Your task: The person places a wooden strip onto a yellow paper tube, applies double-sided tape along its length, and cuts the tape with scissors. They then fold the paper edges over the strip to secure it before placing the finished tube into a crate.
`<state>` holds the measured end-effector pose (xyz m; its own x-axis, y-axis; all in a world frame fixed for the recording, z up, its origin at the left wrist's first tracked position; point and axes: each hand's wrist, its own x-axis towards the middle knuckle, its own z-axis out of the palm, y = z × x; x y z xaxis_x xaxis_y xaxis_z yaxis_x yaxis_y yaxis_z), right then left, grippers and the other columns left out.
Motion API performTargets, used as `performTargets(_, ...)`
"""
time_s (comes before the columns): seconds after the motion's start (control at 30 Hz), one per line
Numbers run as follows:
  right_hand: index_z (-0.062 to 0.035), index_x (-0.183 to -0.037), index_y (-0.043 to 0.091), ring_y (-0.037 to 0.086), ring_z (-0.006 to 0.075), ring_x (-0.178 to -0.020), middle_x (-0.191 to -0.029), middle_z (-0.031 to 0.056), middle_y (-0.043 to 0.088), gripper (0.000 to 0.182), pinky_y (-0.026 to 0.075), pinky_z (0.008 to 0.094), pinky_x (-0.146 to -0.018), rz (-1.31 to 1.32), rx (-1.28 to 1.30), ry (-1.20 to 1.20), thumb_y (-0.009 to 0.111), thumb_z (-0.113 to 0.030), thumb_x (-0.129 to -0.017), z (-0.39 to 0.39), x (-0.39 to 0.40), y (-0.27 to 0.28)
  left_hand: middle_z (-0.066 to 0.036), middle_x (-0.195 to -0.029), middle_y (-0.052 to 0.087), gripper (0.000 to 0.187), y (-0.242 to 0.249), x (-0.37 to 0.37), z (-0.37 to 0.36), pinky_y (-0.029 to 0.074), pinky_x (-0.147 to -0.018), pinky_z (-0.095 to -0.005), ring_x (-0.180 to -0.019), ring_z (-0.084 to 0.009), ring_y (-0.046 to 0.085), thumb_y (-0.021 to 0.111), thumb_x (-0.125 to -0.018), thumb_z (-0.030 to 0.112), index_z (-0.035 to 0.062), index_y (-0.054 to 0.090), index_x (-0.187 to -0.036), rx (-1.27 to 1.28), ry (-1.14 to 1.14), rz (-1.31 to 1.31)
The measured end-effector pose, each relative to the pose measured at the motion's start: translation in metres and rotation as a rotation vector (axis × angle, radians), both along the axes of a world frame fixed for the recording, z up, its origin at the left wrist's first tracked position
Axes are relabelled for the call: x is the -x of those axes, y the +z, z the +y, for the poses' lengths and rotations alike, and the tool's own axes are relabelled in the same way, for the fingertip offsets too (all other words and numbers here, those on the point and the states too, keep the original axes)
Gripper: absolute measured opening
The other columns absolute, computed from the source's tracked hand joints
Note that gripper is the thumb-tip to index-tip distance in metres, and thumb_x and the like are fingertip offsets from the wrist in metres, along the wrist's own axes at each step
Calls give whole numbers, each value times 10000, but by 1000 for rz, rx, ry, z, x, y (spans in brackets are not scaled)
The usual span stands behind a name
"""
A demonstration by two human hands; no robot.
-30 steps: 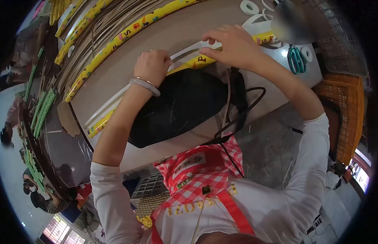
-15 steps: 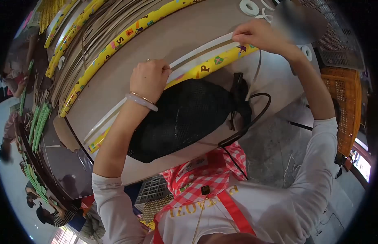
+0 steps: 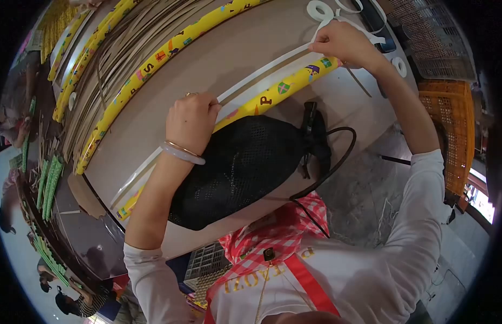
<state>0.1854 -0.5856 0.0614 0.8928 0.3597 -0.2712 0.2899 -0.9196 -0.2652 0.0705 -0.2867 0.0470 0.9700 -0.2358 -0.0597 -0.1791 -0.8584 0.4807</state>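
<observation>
A long yellow printed paper roll (image 3: 272, 100) lies diagonally across the table, with a narrow white strip (image 3: 262, 70) along its far edge. My left hand (image 3: 190, 123), with a ring and bracelets, is closed with its fingertips on the strip near the roll's middle. Farther right, my right hand (image 3: 344, 46) pinches the strip at the roll's right end; its fingertips partly hide what they hold. White tape (image 3: 372, 39) shows just beyond my right hand. A black mesh bag (image 3: 240, 167) lies on the near side of the roll, overlapping part of it.
Another yellow printed roll (image 3: 154, 62) curves across the far side, beside a heap of thin brown strips (image 3: 118, 65). White tape rolls (image 3: 319, 11) lie at the top right. An orange crate (image 3: 445, 135) stands at right. Green rolls (image 3: 51, 186) and other people are at left.
The view has shifted a little. My left hand is slightly lower and further left, and both hands still pinch along the strip. More white tape now shows by my right hand.
</observation>
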Motion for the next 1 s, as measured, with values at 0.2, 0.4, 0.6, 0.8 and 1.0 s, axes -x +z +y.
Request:
performTargets(0.2,-66,-749,672,609,197,-561,-610,85,615,271,491,321,-574,-22,79,2,579,-320,-723,3,-2,-2,-152,-713,612,107,-2,1,1,477,-638,-397,-677,-324,592,616,-730,134,29,637,-738,13,4,4)
performTargets(0.4,-24,-757,650,588,200,-566,-619,100,597,287,459,318,-549,23,112,-30,585,-304,-752,11,2,7,-148,-714,613,103,-3,0,2,476,-629,-396,-676,-321,594,620,-728,134,35,638,-745,17,1,-13)
performTargets(0.6,-47,-752,650,600,212,-579,-636,104,604,278,474,332,-571,-39,127,-35,575,-313,-724,21,9,13,-146,-715,613,90,-1,0,3,478,-619,-387,-657,-323,594,625,-720,121,34,635,-742,31,-9,-9)
performTargets(0.8,-67,-734,638,616,244,-621,-652,102,614,260,484,362,-600,-53,137,-71,577,-314,-683,25,11,21,-149,-699,598,91,0,-2,1,476,-613,-383,-638,-320,589,641,-711,94,9,613,-722,88,-55,-47)
performTargets(1.0,-84,-723,638,616,265,-672,-685,104,620,251,479,386,-615,-112,204,-90,578,-322,-669,25,15,16,-95,-915,547,271,17,-5,-4,459,-700,-370,-827,-287,553,687,-656,73,75,579,-905,-185,-113,-201)
